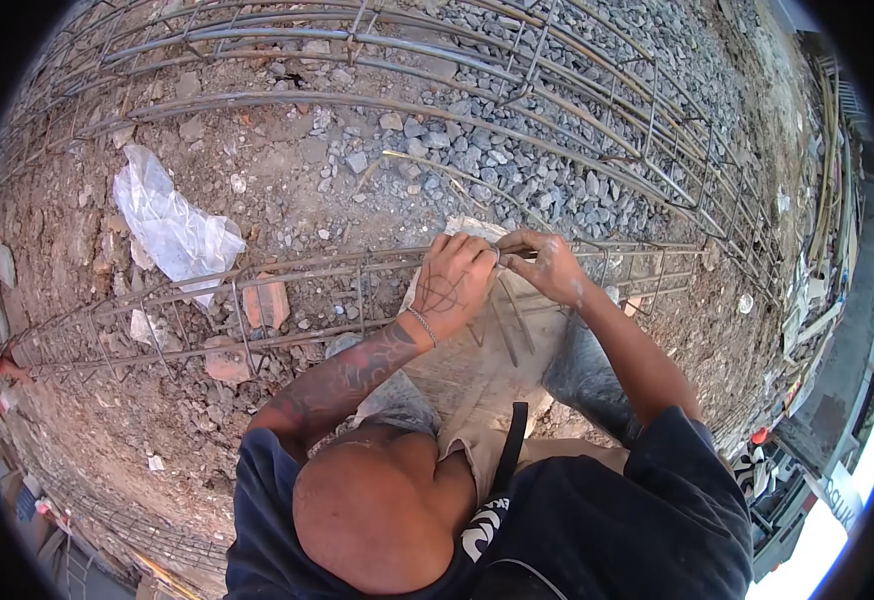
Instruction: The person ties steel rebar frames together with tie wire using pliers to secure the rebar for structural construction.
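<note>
Looking like an outdoor building site. Showing a long steel-bar frame [360, 266] running by the grip, larger steel-bar cages [377, 41] lying beyond it, crushed grey stone [567, 180] spreading just past it, broken bricks [272, 303] sitting left of it, and rough dirt [192, 425] surrounding all of these.

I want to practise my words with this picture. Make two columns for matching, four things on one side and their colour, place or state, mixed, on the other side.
Things
1. Plastic sheet
2. Brick piece
3. Gravel
4. Bracelet

Colour, place or state
A. Worn around the left wrist
B. Whitish, see-through and crumpled
C. Grey, in many loose stones
D. Reddish, lying on the ground

Right pairs: 1-B, 2-D, 3-C, 4-A
</note>
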A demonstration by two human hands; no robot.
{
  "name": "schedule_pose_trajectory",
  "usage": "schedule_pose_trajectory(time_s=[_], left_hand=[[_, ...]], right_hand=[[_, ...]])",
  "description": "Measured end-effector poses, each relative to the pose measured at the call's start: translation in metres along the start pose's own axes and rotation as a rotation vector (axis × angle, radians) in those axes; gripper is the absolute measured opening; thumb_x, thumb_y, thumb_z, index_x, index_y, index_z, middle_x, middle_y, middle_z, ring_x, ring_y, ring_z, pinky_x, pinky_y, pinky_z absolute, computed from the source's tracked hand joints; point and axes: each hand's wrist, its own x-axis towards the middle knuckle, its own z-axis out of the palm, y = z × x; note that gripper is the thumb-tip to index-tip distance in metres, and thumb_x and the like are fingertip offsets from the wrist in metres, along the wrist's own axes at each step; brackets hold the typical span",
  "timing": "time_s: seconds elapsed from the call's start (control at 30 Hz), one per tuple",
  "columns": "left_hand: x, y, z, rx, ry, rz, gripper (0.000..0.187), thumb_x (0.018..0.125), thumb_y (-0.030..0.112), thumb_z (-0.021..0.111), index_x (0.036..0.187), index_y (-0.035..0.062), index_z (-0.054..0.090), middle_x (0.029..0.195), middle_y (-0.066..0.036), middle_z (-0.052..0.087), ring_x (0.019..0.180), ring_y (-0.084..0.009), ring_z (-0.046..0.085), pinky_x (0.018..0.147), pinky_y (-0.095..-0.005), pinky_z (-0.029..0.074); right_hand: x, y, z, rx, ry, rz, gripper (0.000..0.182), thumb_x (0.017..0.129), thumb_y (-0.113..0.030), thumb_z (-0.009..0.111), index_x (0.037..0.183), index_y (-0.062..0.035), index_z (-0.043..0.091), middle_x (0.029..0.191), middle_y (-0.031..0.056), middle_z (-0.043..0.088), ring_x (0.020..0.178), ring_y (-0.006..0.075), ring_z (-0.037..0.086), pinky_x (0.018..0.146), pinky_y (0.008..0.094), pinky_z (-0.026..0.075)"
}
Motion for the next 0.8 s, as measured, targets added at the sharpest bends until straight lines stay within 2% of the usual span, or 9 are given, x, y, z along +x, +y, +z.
schedule_pose_trajectory(time_s=[0.27,0.33,0.37,0.43,0.47,0.53,0.63,0.7,0.8], left_hand=[[-0.022,0.008,0.015,0.19,0.177,-0.035,0.014,0.076,0.013,0.064,0.089,0.0059,0.065,0.106,-0.007,0.054,0.107,-0.0276,0.047,0.094,-0.047,0.034],[-0.028,0.001,0.024,0.189,0.201,-0.013,0.014,0.076,0.013,0.063,0.088,0.0064,0.065,0.107,-0.007,0.053,0.108,-0.028,0.047,0.095,-0.0477,0.034],[-0.026,-0.003,0.028,0.185,0.236,0.013,0.014,0.076,0.013,0.063,0.088,0.0068,0.065,0.108,-0.008,0.053,0.11,-0.0285,0.046,0.097,-0.0484,0.033],[-0.022,0.0,0.025,0.17,0.236,0.026,0.013,0.075,0.011,0.066,0.088,0.0068,0.066,0.106,-0.007,0.053,0.107,-0.0281,0.046,0.094,-0.0471,0.033],[-0.018,0.001,0.023,0.156,0.237,0.036,0.013,0.074,0.01,0.069,0.087,0.0069,0.067,0.104,-0.007,0.054,0.103,-0.0276,0.046,0.091,-0.0459,0.034],[-0.017,0.003,0.02,0.152,0.217,0.034,0.013,0.075,0.01,0.068,0.087,0.007,0.067,0.103,-0.007,0.054,0.103,-0.0276,0.046,0.09,-0.0457,0.034],[-0.018,0.008,0.015,0.137,0.184,0.016,0.012,0.076,0.009,0.067,0.088,0.0069,0.066,0.1,-0.006,0.055,0.102,-0.0276,0.047,0.088,-0.045,0.035],[-0.012,0.009,0.012,0.127,0.183,0.014,0.012,0.076,0.009,0.067,0.088,0.0066,0.066,0.098,-0.006,0.056,0.1,-0.0275,0.048,0.088,-0.0443,0.036],[-0.005,0.008,0.006,0.075,0.139,-0.007,0.008,0.076,0.01,0.064,0.083,0.0064,0.063,0.095,-0.005,0.057,0.097,-0.025,0.049,0.086,-0.0417,0.037]], right_hand=[[-0.014,0.005,0.022,-0.23,0.253,-0.226,0.024,0.076,-0.012,0.072,0.095,-0.0014,0.061,0.094,0.014,0.064,0.09,0.0285,0.061,0.08,0.0379,0.048],[-0.029,-0.004,0.042,-0.526,0.773,-0.172,0.027,0.078,-0.011,0.07,0.099,-0.0014,0.058,0.096,0.0147,0.062,0.089,0.0286,0.058,0.079,0.0376,0.046],[-0.037,-0.001,0.056,-0.525,0.78,-0.178,0.027,0.078,-0.011,0.07,0.099,-0.0014,0.058,0.096,0.0147,0.062,0.089,0.0286,0.058,0.079,0.0376,0.046],[-0.051,0.009,0.083,0.017,0.663,0.132,0.031,0.081,-0.011,0.066,0.107,0.0006,0.054,0.098,0.0159,0.059,0.083,0.0229,0.056,0.074,0.0349,0.045],[-0.048,0.012,0.087,0.015,0.668,0.131,0.031,0.081,-0.011,0.066,0.107,0.0006,0.054,0.098,0.0159,0.059,0.083,0.0229,0.056,0.074,0.0349,0.045],[-0.04,0.007,0.09,0.665,0.463,0.218,0.022,0.086,-0.012,0.061,0.103,0.002,0.057,0.091,0.0114,0.06,0.079,0.0163,0.053,0.069,0.0314,0.043],[-0.025,0.019,0.08,0.608,0.266,0.422,0.018,0.09,-0.013,0.055,0.099,0.0024,0.06,0.083,0.0055,0.06,0.074,0.0126,0.052,0.064,0.0287,0.042],[-0.022,0.024,0.079,0.431,0.269,0.301,0.019,0.093,-0.015,0.054,0.094,0.0008,0.063,0.074,0.001,0.058,0.067,0.0109,0.051,0.061,0.0268,0.042],[-0.023,0.004,0.076,0.924,0.352,0.372,0.018,0.092,-0.015,0.054,0.094,0.0007,0.063,0.07,0.0016,0.057,0.065,0.0085,0.051,0.059,0.0253,0.042]])
